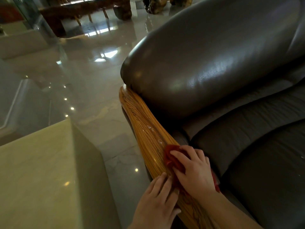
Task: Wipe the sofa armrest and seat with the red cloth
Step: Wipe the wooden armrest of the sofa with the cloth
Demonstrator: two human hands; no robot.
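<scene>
— Since the sofa (222,66) fills most of the right side, how many parts of it does the view show?

— One dark padded leather bolster, two dark seat cushions (264,154) below it, and one wooden armrest (145,129) running from under the bolster down to the bottom edge. The sofa is cut off at the right and lower edges, so its full extent cannot be told.

— And beside it?

— One glossy tiled floor (82,83) with light reflections, one pale stone table (41,171) at the lower left, cut off by the frame, and dark wooden furniture (85,12) at the top, too dim and cropped to count.

— How many hands?

— Two. The right hand (194,171) lies palm down on the red cloth (171,161), its fingers (178,154) spread and pressing the cloth onto the armrest. The left hand (158,200) rests just beside it on the wood, fingers loosely apart and flat, holding nothing.

— How many cloths?

— One, bunched on the armrest's top near its lower end. Much of it is hidden under the right hand; a red edge shows past the wrist on the seat side. Whether the left fingertips touch the cloth cannot be told.

— Anything else small?

— A few pale smudges on the wood just above the cloth.
</scene>
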